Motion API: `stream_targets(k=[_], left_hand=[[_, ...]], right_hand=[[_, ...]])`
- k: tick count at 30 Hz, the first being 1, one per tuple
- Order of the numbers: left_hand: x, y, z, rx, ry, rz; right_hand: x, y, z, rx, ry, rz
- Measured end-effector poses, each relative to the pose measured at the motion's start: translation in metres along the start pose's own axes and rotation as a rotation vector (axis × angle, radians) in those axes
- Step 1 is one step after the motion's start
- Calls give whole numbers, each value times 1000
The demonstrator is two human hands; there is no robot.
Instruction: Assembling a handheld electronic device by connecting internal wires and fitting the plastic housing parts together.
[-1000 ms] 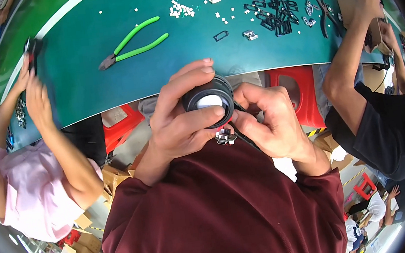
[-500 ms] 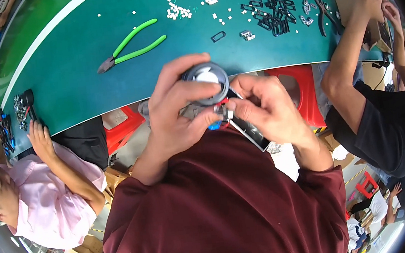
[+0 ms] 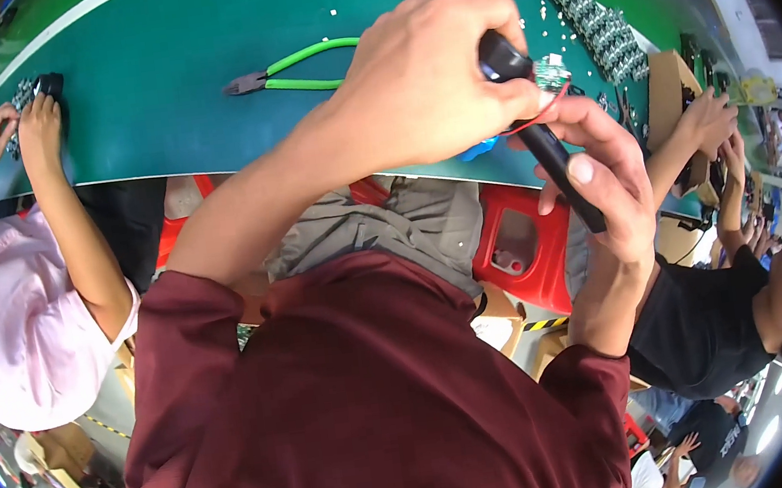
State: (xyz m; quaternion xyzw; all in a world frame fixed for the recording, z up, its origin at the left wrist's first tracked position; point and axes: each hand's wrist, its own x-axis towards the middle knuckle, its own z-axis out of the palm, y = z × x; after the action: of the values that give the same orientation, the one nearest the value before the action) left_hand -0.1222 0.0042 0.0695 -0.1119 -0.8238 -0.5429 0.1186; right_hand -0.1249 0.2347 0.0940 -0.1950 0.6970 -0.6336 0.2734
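My left hand (image 3: 431, 85) is raised close to the camera and closed around a black round part (image 3: 503, 56). A small green circuit board (image 3: 549, 75) with a red wire (image 3: 541, 118) hangs off that part. Just below, my right hand (image 3: 608, 183) pinches a long black strip (image 3: 561, 169) between thumb and fingers, and its top end meets the round part. Both hands are over the near edge of the teal table (image 3: 161, 87).
Green-handled cutters (image 3: 294, 67) lie on the table beyond my left hand. Small white bits and rows of black components (image 3: 599, 23) are scattered at the far right. A red stool (image 3: 526, 240) stands below. A person in pink (image 3: 20, 286) works at the left, a person in black (image 3: 709, 323) at the right.
Both my hands have come up and to the right, nearer the camera. The round part now shows side-on, and my right hand grips the black strip lower down. The person at left reaches onto the table.
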Motion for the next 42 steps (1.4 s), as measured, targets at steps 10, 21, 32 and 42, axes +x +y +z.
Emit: stream_targets(k=[10,21,32,42], left_hand=[[38,34,-18,188,-244,-150],[56,45,-43,-31,-503,-228],[42,24,-18,83,-256,-28],[-9,-21,-23,-64,68,777]], right_hand=[[5,-12,-35,326,-82,41],[13,-5,-52,478,-188,86],[5,-18,-16,190,43,-64],[-21,-34,36,-95,82,-248]])
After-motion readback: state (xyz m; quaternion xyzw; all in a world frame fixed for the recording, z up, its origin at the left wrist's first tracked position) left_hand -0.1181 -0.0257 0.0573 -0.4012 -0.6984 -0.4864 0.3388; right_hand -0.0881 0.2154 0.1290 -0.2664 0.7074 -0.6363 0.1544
